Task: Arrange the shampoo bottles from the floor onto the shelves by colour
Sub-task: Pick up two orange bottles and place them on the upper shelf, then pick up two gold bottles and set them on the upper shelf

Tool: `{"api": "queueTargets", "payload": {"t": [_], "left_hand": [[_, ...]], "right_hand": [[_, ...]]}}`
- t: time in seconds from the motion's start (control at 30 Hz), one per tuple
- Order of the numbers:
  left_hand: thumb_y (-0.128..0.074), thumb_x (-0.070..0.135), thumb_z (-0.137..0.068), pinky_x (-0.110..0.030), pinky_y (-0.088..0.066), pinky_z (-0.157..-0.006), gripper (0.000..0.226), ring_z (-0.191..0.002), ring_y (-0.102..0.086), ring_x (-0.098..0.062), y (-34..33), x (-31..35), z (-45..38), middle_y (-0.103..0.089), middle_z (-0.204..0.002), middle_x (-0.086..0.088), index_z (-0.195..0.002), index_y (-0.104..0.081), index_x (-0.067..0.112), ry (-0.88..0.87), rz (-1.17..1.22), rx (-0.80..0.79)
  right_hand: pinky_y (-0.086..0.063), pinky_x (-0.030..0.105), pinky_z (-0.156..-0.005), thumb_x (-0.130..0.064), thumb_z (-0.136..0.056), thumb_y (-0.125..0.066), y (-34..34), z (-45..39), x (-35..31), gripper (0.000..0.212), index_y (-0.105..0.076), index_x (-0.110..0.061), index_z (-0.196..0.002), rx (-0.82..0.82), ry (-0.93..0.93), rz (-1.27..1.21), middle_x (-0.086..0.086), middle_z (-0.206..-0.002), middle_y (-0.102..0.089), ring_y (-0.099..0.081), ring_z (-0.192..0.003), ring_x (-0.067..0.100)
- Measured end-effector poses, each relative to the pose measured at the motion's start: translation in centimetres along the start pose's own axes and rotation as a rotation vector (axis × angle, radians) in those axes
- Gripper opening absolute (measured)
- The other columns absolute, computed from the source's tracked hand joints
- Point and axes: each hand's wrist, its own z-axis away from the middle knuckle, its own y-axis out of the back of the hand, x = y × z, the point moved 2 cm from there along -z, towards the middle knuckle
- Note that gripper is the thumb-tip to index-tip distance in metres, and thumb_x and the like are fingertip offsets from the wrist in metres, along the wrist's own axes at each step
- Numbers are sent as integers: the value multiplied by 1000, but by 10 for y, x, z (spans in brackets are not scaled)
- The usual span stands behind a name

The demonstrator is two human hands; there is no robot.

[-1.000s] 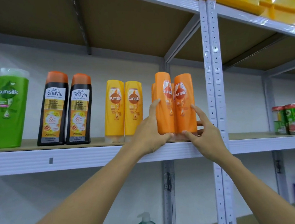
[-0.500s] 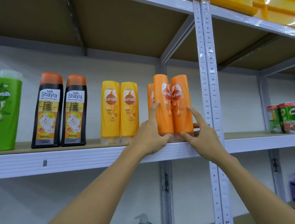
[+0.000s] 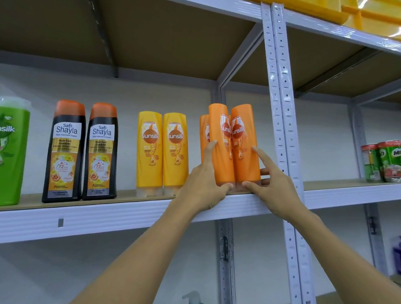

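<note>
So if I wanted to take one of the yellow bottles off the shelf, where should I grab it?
Probably around its middle, from the front. The yellow bottles stand upright and side by side, touching, so only the outer sides and fronts are free. The left one has a gap towards the black bottles, giving fingers room there.
</note>
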Motion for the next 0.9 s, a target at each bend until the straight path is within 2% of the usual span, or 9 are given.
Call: {"api": "queueTargets", "payload": {"t": [0.27,0.37,0.47,0.53,0.6,0.67,0.73,0.8,0.9], "left_hand": [[-69,42,-90,-50,-55,-92,95,-109,-63,-31,0,0,6,-56,-133,-10,-150,5,40,5,-73,32],[-61,42,-94,-46,-54,-91,79,-112,-59,-29,3,2,18,-53,-133,-8,-151,-8,32,-26,-187,38],[-53,35,-97,-39,-47,-91,55,-116,-55,-27,8,1,37,-52,-130,-7,-146,-31,22,-99,-290,38],[-52,30,-95,-36,-41,-97,45,-119,-51,-26,9,-4,55,-54,-129,-6,-139,-44,19,-160,-306,41],[-52,29,-92,-34,-31,-107,46,-125,-47,-27,6,-13,77,-55,-135,-7,-136,-51,16,-249,-355,55],[-52,32,-88,-35,-16,-120,53,-141,-35,-29,3,-23,101,-43,-152,-10,-138,-52,15,-322,-406,72],[-54,31,-89,-38,-7,-125,56,-153,-15,-26,0,-35,126,-25,-163,-10,-143,-47,17,-347,-404,55],[-55,26,-92,-37,-12,-125,55,-153,-14,-22,-3,-46,155,-25,-163,-6,-145,-44,18,-318,-297,22],[-55,21,-93,-36,-29,-118,52,-141,-35,-17,-11,-59,210,-42,-152,-1,-144,-46,20,-137,-70,-37]], "right_hand": [[-52,30,-83,-37,-92,-71,-3,4,2,82,-18,-48,-155,12,-22,5,4,-132,-59,-63,-99,18],[-50,33,-92,-40,-95,-66,-8,20,1,74,-23,-40,-155,81,-20,27,2,-132,-58,-59,-112,19],[-39,25,-97,-36,-95,-67,-10,45,-7,67,-36,-25,-153,170,-27,-47,-2,-140,-56,-53,-120,14],[-34,19,-98,-34,-95,-68,-13,61,-13,61,-43,-21,-150,192,-27,-70,-2,-142,-56,-51,-124,11],[-36,23,-106,-31,-95,-68,-19,80,-16,57,-47,-21,-147,179,-21,-78,-1,-145,-53,-48,-130,13],[-32,30,-117,-32,-95,-68,-27,103,-17,54,-49,-22,-145,160,-21,-73,-1,-152,-48,-41,-140,13],[-28,26,-117,-33,-96,-67,-36,128,-18,53,-50,-21,-145,134,-25,-57,-2,-154,-46,-38,-143,10],[-34,27,-115,-33,-96,-67,-44,156,-17,52,-52,-20,-144,103,-27,-62,-5,-147,-51,-44,-136,8],[-44,34,-111,-30,-96,-68,-64,202,-12,50,-53,-21,-142,43,-51,-90,-10,-136,-54,-50,-126,6]]}}
